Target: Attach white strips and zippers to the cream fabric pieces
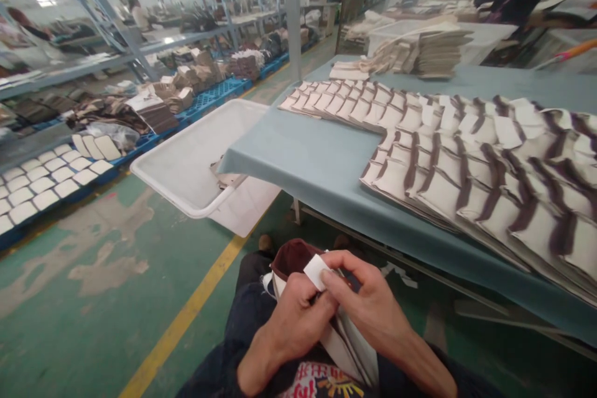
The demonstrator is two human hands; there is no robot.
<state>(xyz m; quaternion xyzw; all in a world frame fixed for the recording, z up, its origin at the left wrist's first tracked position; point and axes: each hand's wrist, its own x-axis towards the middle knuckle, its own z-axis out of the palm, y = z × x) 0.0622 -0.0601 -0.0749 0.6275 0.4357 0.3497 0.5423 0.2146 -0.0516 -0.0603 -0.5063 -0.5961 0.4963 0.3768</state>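
Note:
A cream fabric piece (346,348) with a dark maroon inner side (295,256) lies over my lap. My left hand (301,317) is closed on its upper part. Between the thumb and forefinger of my right hand (364,295) is a small white tag (316,271), held just above the left hand's knuckles. The two hands touch or nearly touch. Part of the fabric and the fingertips beneath the tag are hidden by the hands.
Ahead, a table with a blue-grey cover (298,149) bears rows of overlapping cream and maroon pieces (438,168). A white plastic tub (186,161) stands left of it. Blue pallets (209,98) with stacked fabric line the floor further left. People are in the background.

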